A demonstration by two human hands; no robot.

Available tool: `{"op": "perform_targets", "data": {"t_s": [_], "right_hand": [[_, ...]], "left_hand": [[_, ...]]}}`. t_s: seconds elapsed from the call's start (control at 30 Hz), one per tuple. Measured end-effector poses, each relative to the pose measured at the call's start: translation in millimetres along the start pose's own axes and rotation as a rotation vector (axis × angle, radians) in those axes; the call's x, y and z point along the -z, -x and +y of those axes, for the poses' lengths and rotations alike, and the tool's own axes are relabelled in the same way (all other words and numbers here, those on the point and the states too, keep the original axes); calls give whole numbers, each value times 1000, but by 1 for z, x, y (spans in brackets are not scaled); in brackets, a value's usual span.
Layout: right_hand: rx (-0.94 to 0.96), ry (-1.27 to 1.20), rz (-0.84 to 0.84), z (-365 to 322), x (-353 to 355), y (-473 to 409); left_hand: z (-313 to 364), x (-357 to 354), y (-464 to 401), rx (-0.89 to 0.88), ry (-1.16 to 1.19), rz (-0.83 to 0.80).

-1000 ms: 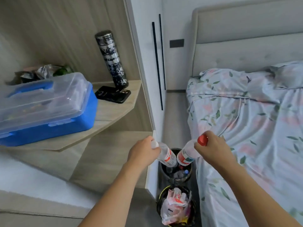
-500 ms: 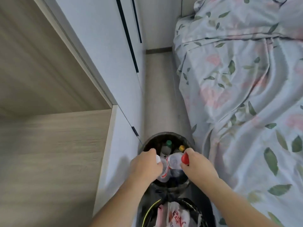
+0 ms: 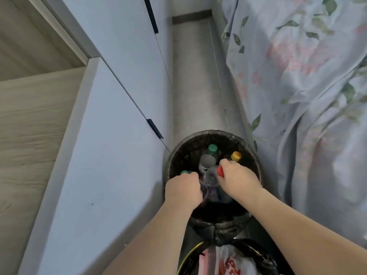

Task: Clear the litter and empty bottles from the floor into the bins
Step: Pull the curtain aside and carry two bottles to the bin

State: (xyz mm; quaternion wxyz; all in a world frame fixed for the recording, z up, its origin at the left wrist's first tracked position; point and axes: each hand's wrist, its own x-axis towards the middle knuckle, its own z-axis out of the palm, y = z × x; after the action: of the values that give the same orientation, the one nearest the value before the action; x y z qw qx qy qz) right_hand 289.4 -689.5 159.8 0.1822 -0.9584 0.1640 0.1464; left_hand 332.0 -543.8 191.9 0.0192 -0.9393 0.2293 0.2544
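A round bin with a black liner stands on the floor between the cabinet and the bed. Inside it lie several clear plastic bottles, one with a green cap and one with a yellow cap. My left hand grips a clear bottle low inside the bin's mouth; most of that bottle is hidden. My right hand grips a clear bottle by its red-capped neck, its body pointing down into the bin.
A second bin nearer me holds a white and red plastic bag. White cabinet doors run along the left, a bed with a floral cover along the right. A narrow grey floor strip lies beyond the bin.
The view has tilted down and closed in on the bin. Both hands have lowered their bottles from above the rim to inside the bin's mouth.
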Motion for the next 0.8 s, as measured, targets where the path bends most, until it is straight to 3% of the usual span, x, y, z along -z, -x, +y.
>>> {"op": "perform_targets", "data": {"t_s": [0.4, 0.57, 0.7, 0.8], "right_hand": [[57, 170, -172, -2, -47, -23], [55, 143, -146, 0, -52, -12], [41, 143, -125, 5, -26, 11], [62, 173, -236, 10, -11, 35]], "left_hand": [[-8, -61, -15, -65, -208, -55], [-9, -63, -14, -70, -248, -50], [-9, -48, 11, -82, -187, -99], [-10, -44, 34, -133, -95, -100]]}}
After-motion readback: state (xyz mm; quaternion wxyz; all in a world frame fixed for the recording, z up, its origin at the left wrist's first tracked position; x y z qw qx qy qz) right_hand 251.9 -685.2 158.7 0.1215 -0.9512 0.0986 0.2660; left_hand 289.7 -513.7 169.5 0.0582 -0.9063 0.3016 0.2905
